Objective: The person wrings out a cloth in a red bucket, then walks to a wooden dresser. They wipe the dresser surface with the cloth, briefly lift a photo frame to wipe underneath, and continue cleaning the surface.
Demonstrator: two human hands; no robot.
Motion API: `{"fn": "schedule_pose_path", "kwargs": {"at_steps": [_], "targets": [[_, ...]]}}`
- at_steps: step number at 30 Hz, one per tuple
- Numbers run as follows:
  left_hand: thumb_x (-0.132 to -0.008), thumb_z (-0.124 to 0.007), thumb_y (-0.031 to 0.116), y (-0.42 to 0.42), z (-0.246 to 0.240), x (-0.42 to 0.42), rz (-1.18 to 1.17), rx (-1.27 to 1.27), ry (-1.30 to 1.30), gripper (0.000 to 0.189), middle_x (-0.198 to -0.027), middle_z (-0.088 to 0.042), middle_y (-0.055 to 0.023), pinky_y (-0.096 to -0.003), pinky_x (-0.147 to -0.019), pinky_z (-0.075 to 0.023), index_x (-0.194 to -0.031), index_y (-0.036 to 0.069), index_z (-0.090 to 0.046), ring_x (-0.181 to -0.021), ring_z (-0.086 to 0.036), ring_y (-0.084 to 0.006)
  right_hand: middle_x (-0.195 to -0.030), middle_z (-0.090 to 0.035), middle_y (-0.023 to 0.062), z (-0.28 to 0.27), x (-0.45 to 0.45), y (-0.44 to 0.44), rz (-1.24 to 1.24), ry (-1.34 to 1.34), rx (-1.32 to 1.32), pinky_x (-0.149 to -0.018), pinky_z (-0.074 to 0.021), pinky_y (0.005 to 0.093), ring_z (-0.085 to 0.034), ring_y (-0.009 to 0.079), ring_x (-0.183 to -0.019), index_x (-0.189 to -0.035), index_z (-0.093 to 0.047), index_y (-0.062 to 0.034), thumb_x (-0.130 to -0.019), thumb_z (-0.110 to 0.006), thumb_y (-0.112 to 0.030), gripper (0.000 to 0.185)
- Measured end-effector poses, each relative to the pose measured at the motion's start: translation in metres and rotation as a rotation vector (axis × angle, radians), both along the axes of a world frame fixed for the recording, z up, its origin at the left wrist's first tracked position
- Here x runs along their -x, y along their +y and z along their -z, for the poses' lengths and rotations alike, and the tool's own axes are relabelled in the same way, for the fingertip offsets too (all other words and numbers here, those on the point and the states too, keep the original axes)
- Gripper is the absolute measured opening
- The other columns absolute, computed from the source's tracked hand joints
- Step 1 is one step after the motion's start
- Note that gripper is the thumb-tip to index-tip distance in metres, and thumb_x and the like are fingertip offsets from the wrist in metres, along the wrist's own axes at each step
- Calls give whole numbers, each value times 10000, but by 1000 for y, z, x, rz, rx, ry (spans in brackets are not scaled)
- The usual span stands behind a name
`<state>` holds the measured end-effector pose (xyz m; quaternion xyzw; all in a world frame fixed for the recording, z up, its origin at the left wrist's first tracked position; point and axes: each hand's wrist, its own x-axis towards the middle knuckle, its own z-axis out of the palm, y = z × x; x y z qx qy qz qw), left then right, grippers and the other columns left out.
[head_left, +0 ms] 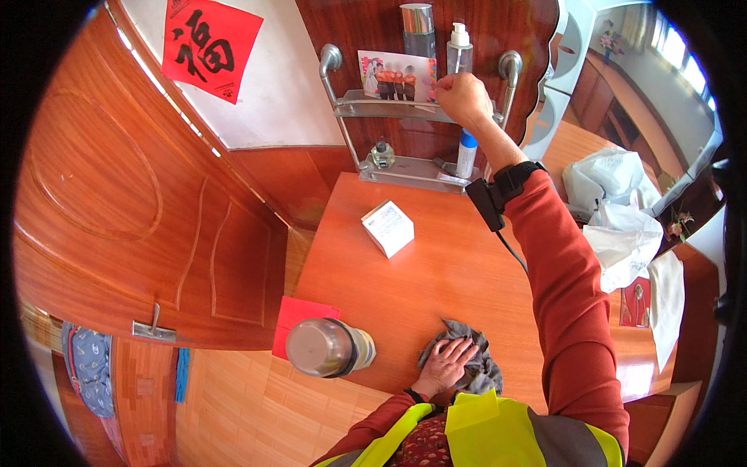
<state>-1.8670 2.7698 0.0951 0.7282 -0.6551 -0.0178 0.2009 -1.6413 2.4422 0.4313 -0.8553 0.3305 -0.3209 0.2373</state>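
Observation:
My right hand [465, 100] is raised to the upper glass shelf [402, 111], its fingertips at the right edge of a printed photo [398, 79] that leans there. A pump bottle [459, 49] and a silver-capped bottle [418, 29] stand behind the photo. Low in the view, my left hand [446, 365] lies on a crumpled grey cloth [481, 356] on the wooden tabletop [455, 262], fingers spread. On the lower shelf [408, 172] are a small glass bottle [383, 154] and a white tube with a blue cap [466, 154]. Whether my right fingers grip the photo is unclear.
A white box [388, 228] sits on the tabletop. A lidded container [327, 347] stands by a red packet [292, 318] at the left edge. White plastic bags [613, 181] lie at the right, near a mirror [636, 76]. A wooden door [146, 192] is at the left.

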Motion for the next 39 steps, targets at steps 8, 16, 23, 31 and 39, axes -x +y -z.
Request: {"fn": "schedule_pose_path", "kwargs": {"at_steps": [8,16,23,31,39], "targets": [[-784,-584,156,1,-6,-1,8,-12,9,574,-1373,-439,-13,-444,-1035,-291,-1346,187,-467,-1274,-389,-176,-921,-700,117,-3,21,10,60,-164,42,-797,-518,381,-660,309,-899,-938,-732,-166,-767,-600,-260,235],[-796,-561,136,2,-15,-1,17,-5,41,537,-1372,-451,-29,-444,-1049,-281,-1327,146,-476,-1267,-406,-192,-761,-690,75,25,80,47,52,-538,96,-656,-488,257,-620,109,-670,-902,-696,-44,-797,-606,-133,164],[-787,-568,132,3,-17,-1,17,11,-1,539,-1339,-471,-38,-444,-1036,-294,-1319,153,-483,-1245,-425,-199,-738,-630,12,94,157,91,-158,-441,-66,-569,-449,228,-537,48,-639,-852,-649,3,-803,-549,13,111],[-781,-573,146,4,-16,3,-3,29,-57,562,-1331,-490,-31,-438,-1034,-309,-1333,156,-467,-1237,-437,-201,-744,-671,107,220,281,160,-84,-7,-372,-593,-503,347,-661,247,-663,-875,-669,-78,-825,-562,-142,135],[-804,-529,95,18,-23,14,-105,-33,-55,546,-1411,-413,-54,-438,-1086,-260,-1344,118,-450,-1313,-372,-221,-926,-667,161,280,361,218,-165,205,-375,-697,-511,388,-654,304,-837,-1047,-632,-66,-850,-603,-165,222]]}}
